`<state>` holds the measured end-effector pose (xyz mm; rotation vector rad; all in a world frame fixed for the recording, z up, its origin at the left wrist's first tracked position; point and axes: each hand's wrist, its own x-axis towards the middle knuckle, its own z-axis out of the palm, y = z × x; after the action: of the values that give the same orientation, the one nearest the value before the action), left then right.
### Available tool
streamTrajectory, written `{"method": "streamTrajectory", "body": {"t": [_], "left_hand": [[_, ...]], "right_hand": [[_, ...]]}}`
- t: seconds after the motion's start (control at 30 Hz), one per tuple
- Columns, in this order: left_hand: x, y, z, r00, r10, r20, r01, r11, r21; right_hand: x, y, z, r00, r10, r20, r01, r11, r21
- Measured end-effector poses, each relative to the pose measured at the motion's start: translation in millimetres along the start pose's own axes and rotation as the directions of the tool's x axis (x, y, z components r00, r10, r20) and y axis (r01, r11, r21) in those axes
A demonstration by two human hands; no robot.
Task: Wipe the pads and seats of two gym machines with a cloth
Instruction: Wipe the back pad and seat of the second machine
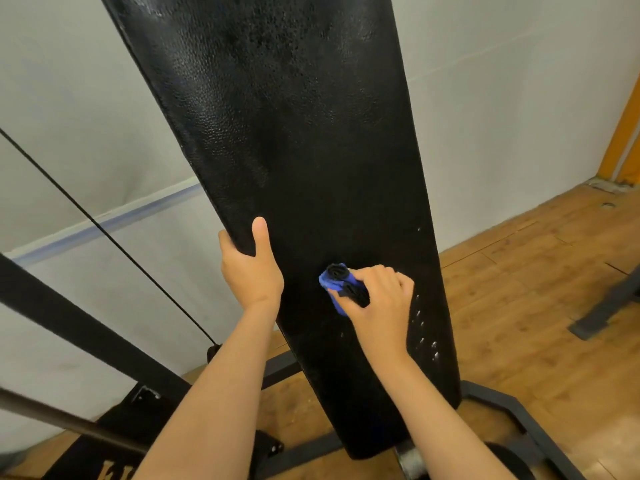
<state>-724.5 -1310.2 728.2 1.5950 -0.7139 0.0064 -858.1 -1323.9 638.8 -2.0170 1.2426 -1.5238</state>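
A long black padded backrest (277, 140) of a gym machine rises steeply through the middle of the view. My left hand (251, 268) grips its left edge, thumb lying on the front face. My right hand (379, 299) presses a bunched blue and black cloth (337, 282) against the lower part of the pad. Small white droplets or specks dot the pad to the right of my right hand.
The machine's dark metal frame (512, 407) stands on a wooden floor (536, 271). A black cable (104, 233) and slanted black bars (69, 323) cross the left side. A pale wall lies behind, with an orange door frame (623, 133) at the far right.
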Motion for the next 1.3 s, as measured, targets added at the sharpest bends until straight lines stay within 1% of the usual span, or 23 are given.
{"method": "streamTrajectory", "body": {"t": [0.07, 0.13, 0.2, 0.27, 0.33, 0.47, 0.57, 0.7, 0.8, 0.87, 0.97, 1.07, 1.13, 1.2, 1.3], "left_hand": [[0.0, -0.4, 0.8, 1.000, -0.008, -0.008, 0.008, 0.999, 0.038], [1.3, -2.8, 0.7, 1.000, -0.013, -0.027, 0.015, 0.998, 0.064], [4.0, -7.9, 1.5, 0.999, -0.026, -0.040, 0.029, 0.997, 0.074], [4.9, -11.2, 1.8, 0.998, -0.034, -0.053, 0.038, 0.996, 0.081], [5.0, -11.6, 2.4, 0.998, -0.027, -0.063, 0.032, 0.996, 0.083], [2.2, -7.7, 3.3, 0.999, -0.009, -0.054, 0.012, 0.998, 0.065], [2.5, -7.3, 3.1, 0.998, -0.001, -0.059, 0.005, 0.998, 0.070], [5.2, -11.7, 1.9, 0.998, -0.010, -0.058, 0.013, 0.998, 0.062], [3.2, -8.7, 2.2, 0.999, 0.003, -0.053, 0.000, 0.998, 0.058], [2.2, -6.2, 2.5, 0.998, 0.008, -0.056, -0.005, 0.999, 0.048], [0.0, -5.5, 1.7, 0.998, 0.012, -0.065, -0.009, 0.999, 0.046], [-0.1, -6.0, 2.1, 0.998, 0.020, -0.063, -0.018, 0.999, 0.043], [0.3, -7.4, 2.3, 0.997, 0.029, -0.065, -0.026, 0.999, 0.037], [1.4, -8.7, 3.2, 0.996, 0.039, -0.074, -0.036, 0.999, 0.041], [2.6, -7.4, 4.7, 0.996, 0.038, -0.084, -0.034, 0.998, 0.049]], "right_hand": [[16.3, 12.1, -14.8, 0.999, -0.017, -0.036, 0.016, 1.000, -0.024], [36.9, 25.7, -30.2, 0.994, -0.016, -0.112, 0.013, 0.999, -0.029], [59.5, 42.2, -44.5, 0.982, 0.009, -0.187, -0.018, 0.999, -0.049], [77.2, 56.9, -56.2, 0.975, 0.058, -0.213, -0.074, 0.995, -0.068], [85.8, 66.7, -62.4, 0.975, 0.090, -0.204, -0.105, 0.992, -0.067], [77.0, 71.1, -62.7, 0.970, 0.170, -0.172, -0.173, 0.985, 0.002], [60.0, 81.6, -62.8, 0.962, 0.218, -0.163, -0.222, 0.975, -0.009], [42.3, 110.5, -69.8, 0.925, 0.350, -0.148, -0.359, 0.933, -0.037], [38.7, 118.5, -78.4, 0.895, 0.422, -0.144, -0.413, 0.907, 0.088], [42.5, 116.0, -80.8, 0.913, 0.392, -0.110, -0.378, 0.917, 0.131], [52.3, 102.8, -84.9, 0.957, 0.282, -0.060, -0.268, 0.947, 0.177], [67.8, 89.8, -88.8, 0.991, 0.129, -0.029, -0.123, 0.980, 0.155], [75.1, 88.4, -87.8, 0.998, 0.049, 0.043, -0.054, 0.988, 0.142], [78.9, 91.7, -85.6, 0.993, 0.030, 0.116, -0.046, 0.990, 0.136], [79.7, 98.3, -85.3, 0.990, -0.001, 0.138, -0.017, 0.992, 0.126]]}}
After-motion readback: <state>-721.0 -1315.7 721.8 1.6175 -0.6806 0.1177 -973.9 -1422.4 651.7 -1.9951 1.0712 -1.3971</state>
